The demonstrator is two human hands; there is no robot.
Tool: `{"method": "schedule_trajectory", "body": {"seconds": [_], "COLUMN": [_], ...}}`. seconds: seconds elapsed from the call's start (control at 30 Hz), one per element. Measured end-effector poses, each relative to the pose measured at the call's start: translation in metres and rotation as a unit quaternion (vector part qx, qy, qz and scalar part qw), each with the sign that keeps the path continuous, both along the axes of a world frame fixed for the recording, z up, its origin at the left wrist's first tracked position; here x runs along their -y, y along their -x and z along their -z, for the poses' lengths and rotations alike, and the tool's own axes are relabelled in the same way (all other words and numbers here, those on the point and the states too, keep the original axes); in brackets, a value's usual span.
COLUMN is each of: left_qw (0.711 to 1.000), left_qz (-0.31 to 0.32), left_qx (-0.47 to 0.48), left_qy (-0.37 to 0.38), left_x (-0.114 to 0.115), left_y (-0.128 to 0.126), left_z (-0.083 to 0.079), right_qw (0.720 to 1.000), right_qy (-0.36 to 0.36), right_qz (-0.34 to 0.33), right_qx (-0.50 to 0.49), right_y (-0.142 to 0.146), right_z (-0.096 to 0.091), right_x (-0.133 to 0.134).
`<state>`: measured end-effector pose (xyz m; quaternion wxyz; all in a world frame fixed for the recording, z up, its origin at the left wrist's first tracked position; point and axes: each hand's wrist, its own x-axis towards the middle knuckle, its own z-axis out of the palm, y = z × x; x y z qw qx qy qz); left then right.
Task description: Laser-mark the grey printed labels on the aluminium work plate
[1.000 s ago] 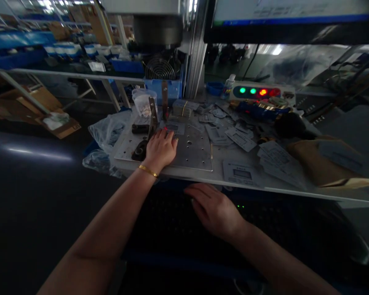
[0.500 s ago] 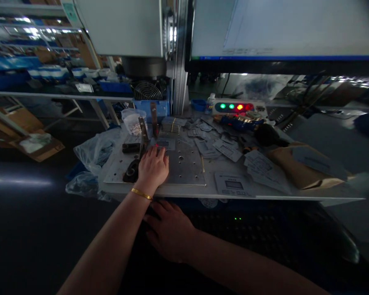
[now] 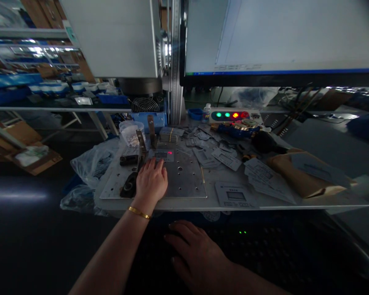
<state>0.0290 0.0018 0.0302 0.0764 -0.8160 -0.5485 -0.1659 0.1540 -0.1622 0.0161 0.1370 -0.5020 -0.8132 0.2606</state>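
My left hand point(image 3: 152, 180), a gold bangle on its wrist, lies palm down on a metal plate point(image 3: 187, 180) with its fingers stretched out. Its fingertips touch or nearly touch the near edge of a flat printed card point(image 3: 169, 157) that has a dark rectangular window. A red light mark glows on that card. Below the bench edge, my right hand point(image 3: 199, 250) rests over a dark keyboard point(image 3: 264, 241), fingers apart and slightly bent. Upright metal strips point(image 3: 151, 131) and a black clamp-like piece point(image 3: 129, 185) stand left of the card.
Loose printed cards point(image 3: 226, 158) and a brown paper bag point(image 3: 298, 174) spread over the right side. Behind are a control box point(image 3: 233, 116) with lit buttons and a plastic cup point(image 3: 131, 134). A machine head point(image 3: 141, 85) and a monitor point(image 3: 264, 80) hang above.
My right hand has moved right along the keyboard, away from the left wrist. The red mark has shifted right on the card. My left hand stays on the plate; the view has tilted up slightly.
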Motion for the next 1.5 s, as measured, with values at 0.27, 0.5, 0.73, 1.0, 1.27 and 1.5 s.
{"method": "schedule_trajectory", "body": {"seconds": [0.27,0.5,0.73,1.0,1.27,1.5], "left_qw": [1.0,1.0,1.0,1.0,0.999,0.999], "left_qz": [-0.003,-0.003,0.005,0.008,0.009,0.012], "left_qx": [-0.005,-0.007,0.004,0.015,0.025,0.036], "left_qy": [0.005,0.0,0.003,0.001,0.02,0.04], "left_x": [0.0,0.001,0.002,0.002,0.003,0.004], "left_y": [-0.002,-0.002,-0.003,-0.003,-0.004,-0.005], "left_z": [-0.002,-0.002,0.0,0.0,0.0,-0.001], "right_qw": [1.0,0.999,0.996,0.996,0.992,0.992], "right_qy": [0.01,0.047,0.061,0.049,0.072,0.063], "right_qz": [-0.002,0.013,-0.034,-0.053,-0.056,-0.052], "right_qx": [-0.01,0.018,0.052,0.059,0.083,0.092], "right_y": [0.003,0.003,0.012,0.015,0.016,0.018], "right_z": [0.004,0.01,0.01,0.014,0.006,0.009], "right_x": [0.0,0.002,0.006,0.009,0.007,0.012]}}
